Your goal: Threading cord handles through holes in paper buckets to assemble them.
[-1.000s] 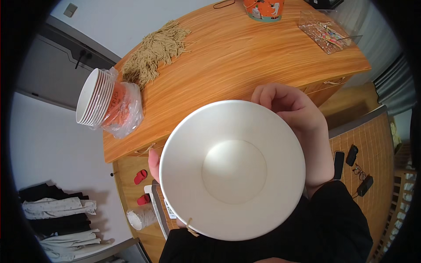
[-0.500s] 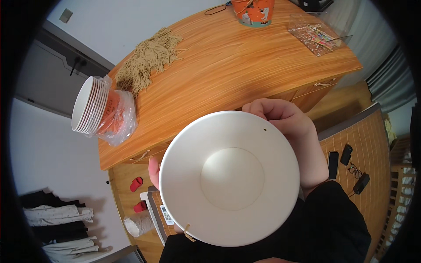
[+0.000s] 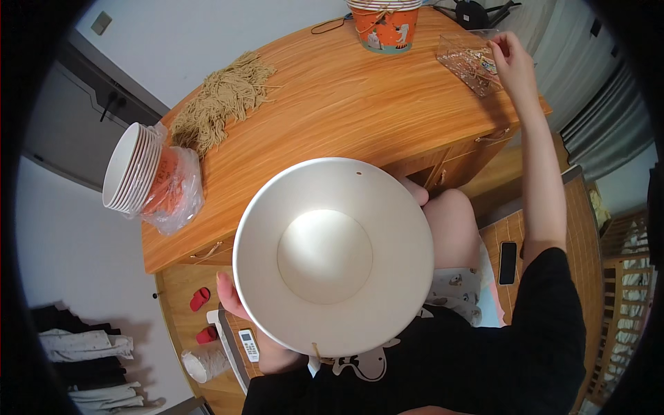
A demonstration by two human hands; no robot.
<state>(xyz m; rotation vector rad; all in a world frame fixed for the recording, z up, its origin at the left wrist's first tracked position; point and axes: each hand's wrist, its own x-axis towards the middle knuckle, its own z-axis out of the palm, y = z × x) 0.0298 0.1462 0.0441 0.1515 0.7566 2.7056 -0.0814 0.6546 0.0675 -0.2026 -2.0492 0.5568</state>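
Note:
A large white paper bowl (image 3: 333,254) fills the middle of the view, its open mouth facing me. My left hand (image 3: 231,296) holds it from below at its left rim; only a thumb and part of the palm show. A small hole sits near its top rim and a bit of string hangs at the bottom rim. My right hand (image 3: 510,57) is stretched out to the far right of the wooden table (image 3: 332,104), its fingers pinched at a clear plastic box (image 3: 469,61) of small pieces. Whether it holds a piece is unclear.
A stack of white and orange bowls in a plastic bag (image 3: 149,176) lies at the table's left end. A heap of tan string (image 3: 223,97) lies behind it. An orange printed bowl stack (image 3: 384,24) stands at the far edge. A phone (image 3: 507,262) lies on the floor.
My right hand has let go of the bowl's right rim and reached out to the clear box at the far right. The bowl stays in my left hand.

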